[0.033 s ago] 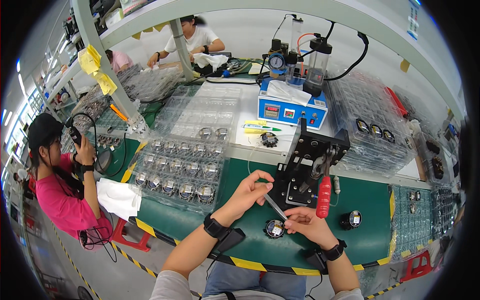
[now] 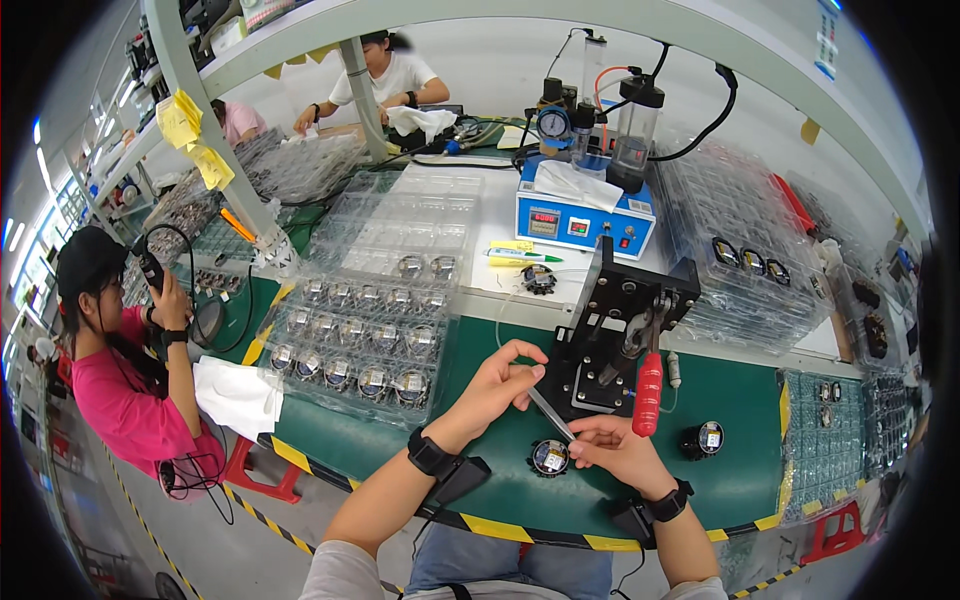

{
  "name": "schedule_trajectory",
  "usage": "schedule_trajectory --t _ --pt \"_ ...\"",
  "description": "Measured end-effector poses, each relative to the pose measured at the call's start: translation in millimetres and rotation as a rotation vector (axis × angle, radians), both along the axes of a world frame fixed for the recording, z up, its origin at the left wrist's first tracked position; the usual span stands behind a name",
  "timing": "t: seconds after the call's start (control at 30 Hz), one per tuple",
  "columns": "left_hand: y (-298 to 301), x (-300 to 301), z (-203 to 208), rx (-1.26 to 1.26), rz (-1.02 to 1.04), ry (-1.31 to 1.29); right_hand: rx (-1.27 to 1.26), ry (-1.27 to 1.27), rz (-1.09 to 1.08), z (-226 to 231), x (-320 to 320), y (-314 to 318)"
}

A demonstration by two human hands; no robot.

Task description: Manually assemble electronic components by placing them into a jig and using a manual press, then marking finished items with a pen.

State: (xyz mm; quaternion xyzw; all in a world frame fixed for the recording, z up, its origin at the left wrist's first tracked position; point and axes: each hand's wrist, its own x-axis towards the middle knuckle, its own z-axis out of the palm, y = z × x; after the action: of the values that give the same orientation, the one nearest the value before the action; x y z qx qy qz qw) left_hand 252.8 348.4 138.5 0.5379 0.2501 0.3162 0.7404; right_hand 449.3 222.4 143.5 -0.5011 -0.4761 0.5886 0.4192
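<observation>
Left hand [image 2: 497, 388] pinching the upper end of a slim stick [image 2: 551, 412], right hand [image 2: 622, 456] pinching its lower end, stick slanting above a green mat [image 2: 745, 485], round part [image 2: 550, 457] on the mat just beside the right fingertips, black press [image 2: 592, 300] beyond.

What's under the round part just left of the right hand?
Green worktop shows around the round part, which appears to rest on it. The patch directly beneath is covered by the part, so I can't tell what's there.
</observation>
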Motion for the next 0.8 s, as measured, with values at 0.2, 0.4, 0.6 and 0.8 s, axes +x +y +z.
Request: schedule_trajectory --t 0.2,0.4,0.6,0.8 --pt "1.4 3.2 -7.1 0.111 0.065 0.054 -0.042 0.022 0.004 0.7 0.8 -1.0" --pt "1.0 0.6 -4.8 0.333 0.099 0.276 -0.059 0.055 -0.015 -4.4 1.6 1.6" --pt "-2.2 -0.4 1.6 0.398 0.109 0.357 -0.083 0.016 0.019 -0.4 1.6 1.5" --pt "-2.6 -0.5 2.6 0.341 0.108 0.365 -0.084 0.066 0.004 1.1 4.1 0.8"
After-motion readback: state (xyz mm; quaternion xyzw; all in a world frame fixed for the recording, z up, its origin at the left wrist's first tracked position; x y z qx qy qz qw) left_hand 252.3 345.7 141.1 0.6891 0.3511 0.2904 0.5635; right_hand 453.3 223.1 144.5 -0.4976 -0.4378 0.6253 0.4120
